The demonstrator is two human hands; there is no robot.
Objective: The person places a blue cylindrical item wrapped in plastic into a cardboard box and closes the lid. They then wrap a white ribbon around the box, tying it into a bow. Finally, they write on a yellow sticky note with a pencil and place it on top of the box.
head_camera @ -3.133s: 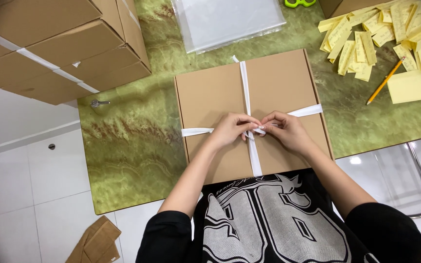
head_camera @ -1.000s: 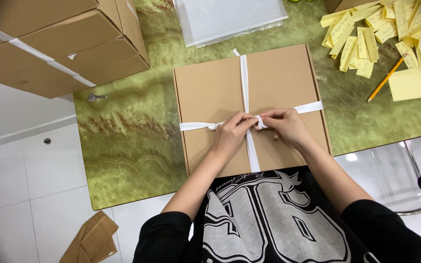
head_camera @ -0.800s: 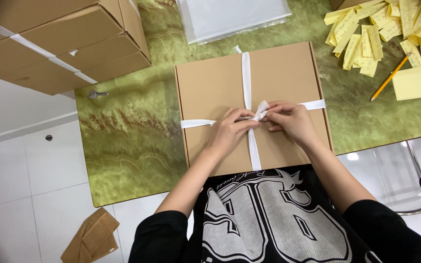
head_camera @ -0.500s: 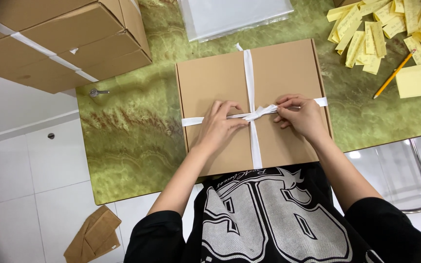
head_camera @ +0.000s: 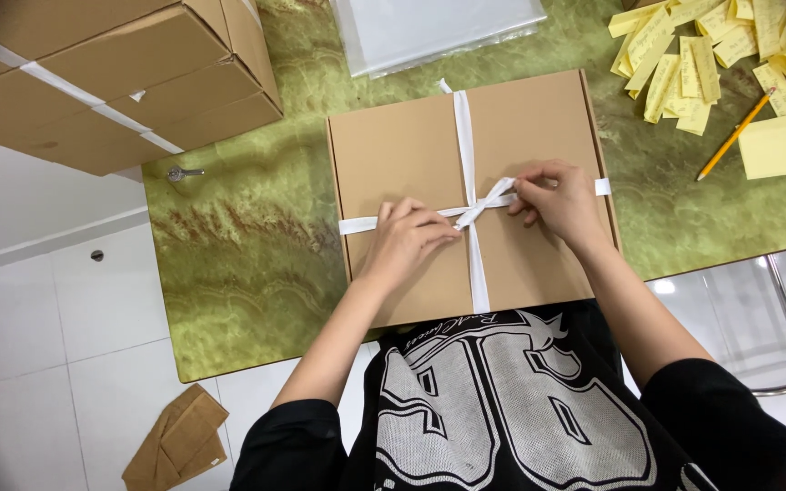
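Note:
A flat brown cardboard box (head_camera: 402, 136) lies on a green marbled table (head_camera: 247, 236) in front of me. A white ribbon (head_camera: 462, 127) crosses it lengthwise and sideways, meeting in a knot near the box's middle. My left hand (head_camera: 407, 238) pinches the ribbon's left strand just left of the knot. Right of the knot, my right hand (head_camera: 561, 200) grips the other strand. The two strands are drawn taut between my hands.
A large taped cardboard carton (head_camera: 111, 73) stands at the back left, with a small metal key (head_camera: 182, 173) by it. A clear plastic sheet (head_camera: 438, 27) lies behind the box. Yellow paper slips (head_camera: 693, 55), a notepad (head_camera: 780, 145) and a pencil (head_camera: 734, 135) sit at the right. Folded cardboard (head_camera: 175, 441) lies on the white tiled floor.
My hands were together over the knot; they have moved apart, left hand leftward and right hand rightward, drawing the ribbon strands tight.

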